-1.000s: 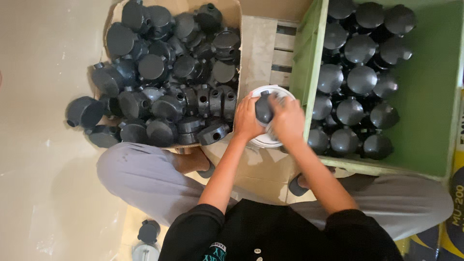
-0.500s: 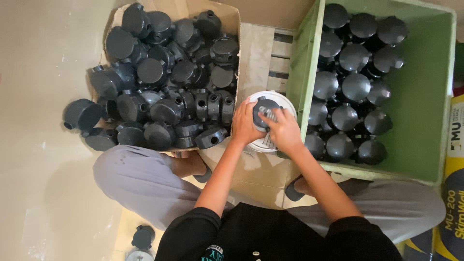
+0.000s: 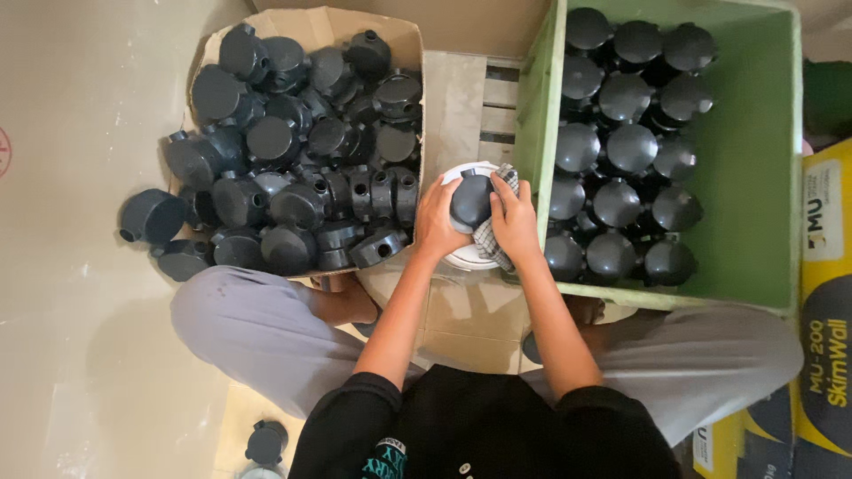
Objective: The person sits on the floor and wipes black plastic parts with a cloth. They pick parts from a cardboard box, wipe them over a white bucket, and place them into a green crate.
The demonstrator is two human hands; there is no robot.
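My left hand (image 3: 437, 218) grips a dark grey round plastic box (image 3: 471, 200) from its left side. My right hand (image 3: 514, 222) presses a checked cloth (image 3: 490, 239) against the box's right side. Both hands hover over a white round container (image 3: 470, 255) that sits on the floor between my knees. A torn cardboard box (image 3: 306, 142) to the left is heaped with the same dark round parts. A green crate (image 3: 745, 160) to the right holds rows of them.
Loose dark parts (image 3: 153, 217) spill onto the floor at the left of the cardboard box. One more dark part (image 3: 264, 441) lies by my left thigh. A wooden pallet (image 3: 497, 102) shows between the boxes. A yellow bag (image 3: 827, 293) stands at the right edge.
My hands stay over the white container. The cloth has shifted around the dark box, which has turned a little in my left hand.
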